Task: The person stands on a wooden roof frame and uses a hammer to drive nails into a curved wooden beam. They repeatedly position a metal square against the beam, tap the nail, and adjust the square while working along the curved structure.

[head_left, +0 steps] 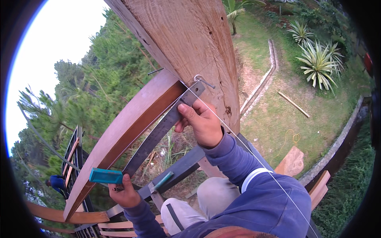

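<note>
My right hand (202, 123) pinches the dark steel blade (152, 137) of a try square close to its upper end. At the blade's lower end my left hand (125, 192) grips the square beside its teal stock (105, 175); a small dark thing between those fingers is too small to name. The blade lies alongside the brown edge of a curved wooden beam (123, 123), which meets a thick wooden post (194, 39). A white string (238, 137) is looped at a nail (207, 83) in the post and passes over my right arm.
Another nail (155, 71) sticks out beside the joint. Below my hands runs a dark metal beam (182, 164) with a teal stick-like thing (162, 181) on it. Grassy ground (270, 119) lies far below. Someone in blue (58, 182) is at the far left, near metal railings.
</note>
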